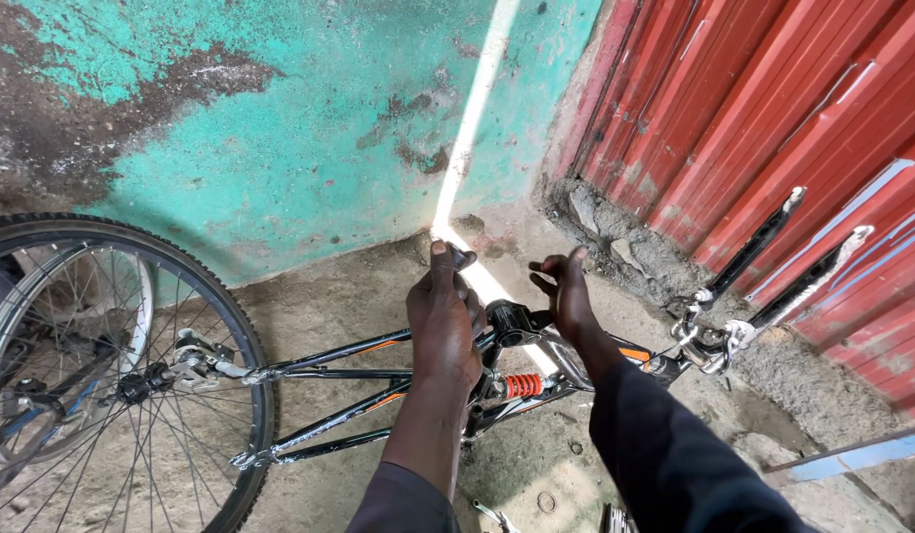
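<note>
A black and orange bicycle frame [339, 353] stands upside down on the dirt floor. My left hand [444, 314] grips a dark tool or crank part at the bottom bracket [510, 322]. My right hand [569, 294] rests on the frame just right of the bracket, fingers curled over it. An orange coil spring [523, 385] sits below the bracket. The rear wheel [102, 385] with its black tyre is at the left. The front fork legs [788, 257] stick up at the right with no wheel in them.
A flaking turquoise wall [280, 128] stands behind the bike, and a red corrugated metal door [773, 109] closes off the right. Rubble lies along the door's base. A small ring [546, 501] and a metal tool [492, 515] lie on the ground near me.
</note>
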